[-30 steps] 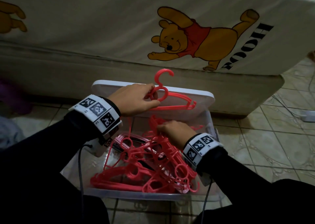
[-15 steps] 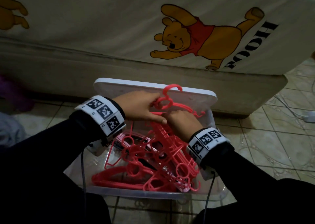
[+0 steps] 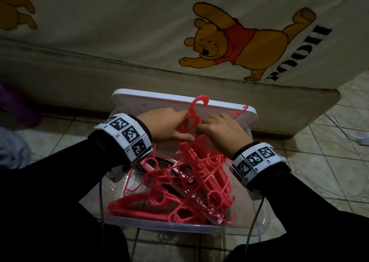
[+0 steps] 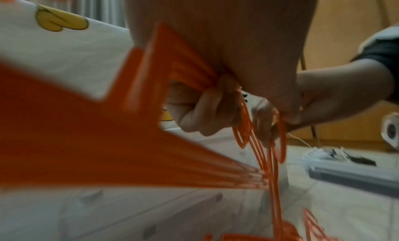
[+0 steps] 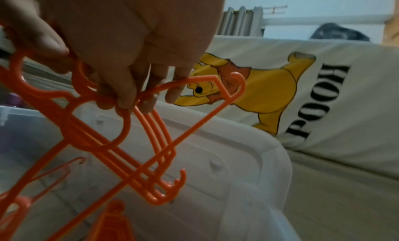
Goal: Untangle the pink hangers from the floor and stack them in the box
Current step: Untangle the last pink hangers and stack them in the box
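Pink plastic fills my view: a tangled heap of hangers (image 3: 175,194) lies in the clear box (image 3: 163,224) on the tiled floor (image 3: 319,162), and a small bunch of them (image 3: 192,120) is lifted at the box's far end. My left hand (image 3: 165,125) has its fingers curled round the necks of that bunch, with one hook sticking up above my knuckles in front of the white lid (image 3: 151,100), which leans against the bed (image 3: 139,42). My right hand (image 3: 223,131) is just beside the left, almost touching it, and its fingertips (image 5: 129,101) pinch the thin shoulder bars of the same bunch. In the wrist views the hangers look orange. The sheet on the bed shows a yellow bear (image 3: 239,46) in a red top.
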Motion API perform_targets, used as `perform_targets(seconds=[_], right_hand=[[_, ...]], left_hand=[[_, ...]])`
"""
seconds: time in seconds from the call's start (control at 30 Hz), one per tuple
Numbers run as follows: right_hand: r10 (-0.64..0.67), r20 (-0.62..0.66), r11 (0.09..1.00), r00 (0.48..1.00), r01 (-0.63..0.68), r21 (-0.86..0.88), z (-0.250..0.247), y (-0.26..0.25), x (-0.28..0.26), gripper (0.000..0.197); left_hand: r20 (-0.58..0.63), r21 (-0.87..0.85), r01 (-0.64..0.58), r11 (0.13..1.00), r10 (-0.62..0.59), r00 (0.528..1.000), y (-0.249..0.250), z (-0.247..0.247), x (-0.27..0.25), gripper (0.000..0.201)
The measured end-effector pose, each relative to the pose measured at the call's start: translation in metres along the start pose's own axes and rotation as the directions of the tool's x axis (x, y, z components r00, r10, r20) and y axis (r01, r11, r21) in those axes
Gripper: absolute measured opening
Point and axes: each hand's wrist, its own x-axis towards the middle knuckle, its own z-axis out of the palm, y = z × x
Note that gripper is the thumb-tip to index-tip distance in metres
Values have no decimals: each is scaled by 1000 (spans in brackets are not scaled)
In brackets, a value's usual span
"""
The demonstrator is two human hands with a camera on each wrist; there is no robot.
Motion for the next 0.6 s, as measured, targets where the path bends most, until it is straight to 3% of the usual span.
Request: perform_targets(seconds=[0.2,0.3,0.4,0.47,0.53,0.6], right_hand=[[-3,13,984,1000,0,177,6,-22,0,22],[29,18,986,999,-31,167,17,-35,2,25],[82,-26,974,996,-75,213,20,-35,4,22],[167,-66,949,984,-142,280,19,-31,4,18],[262,-97,914,960,-215,343,16,-24,4,17],[339,-97,878,936,-278,389,11,-15,4,20]], left_hand=[[81,-42,5,999,-2,997,-8,-12,-3,77],[93,-55,13,998,-8,996,-10,-16,-4,87],[8,-104,24,994,-23,1000,-14,-22,-4,82],[-104,-87,51,995,-60,993,-16,-26,-5,64],[-223,-62,82,995,-94,970,-18,-29,-5,47],[-303,-67,99,993,-114,946,-20,-34,-5,45]])
